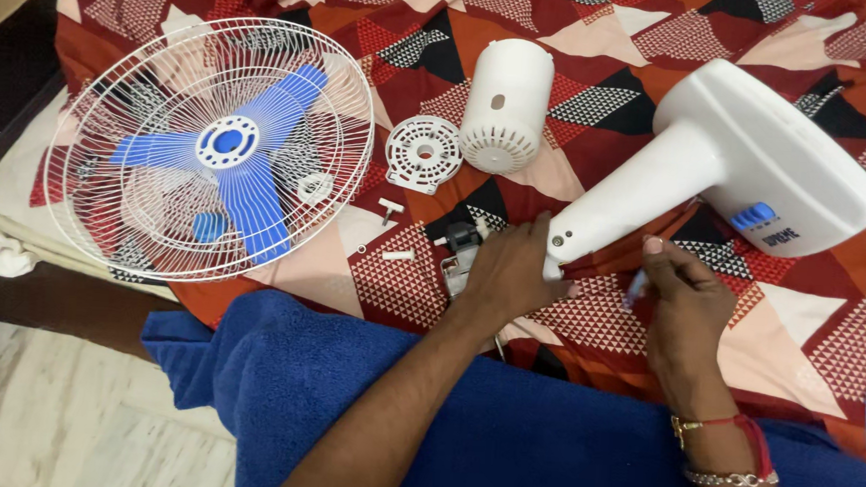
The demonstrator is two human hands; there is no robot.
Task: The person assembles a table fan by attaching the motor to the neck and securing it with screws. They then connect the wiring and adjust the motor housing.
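1. Fan stand, white with a blue switch panel, lying tilted on the patterned bedspread, neck end down toward both hands.
2. Left hand: grip closed around the lower end of the neck, thumb up beside a small screw hole; cannot tell what else sits under the palm, though a dark motor part shows just behind the knuckles.
3. Right hand: fingers curled shut on a small slim tool or part, mostly hidden, tip pointed toward the neck end; cannot tell exactly what it is.
4. Judged as fitting or loosening work at the neck joint. To do it well:
   - keep the left grip firm and close to the joint so the neck does not roll on the soft bedding;
   - line the tool straight with the hole before turning, not at a slant;
   - hold the heavy base steady on the bed rather than letting it hang.
5. Loose pieces well apart on the left: wire guard with blue blade, round white vented cover, white motor housing, small white pegs.
6. Small pegs likely to vanish in the folds; best kept in sight.
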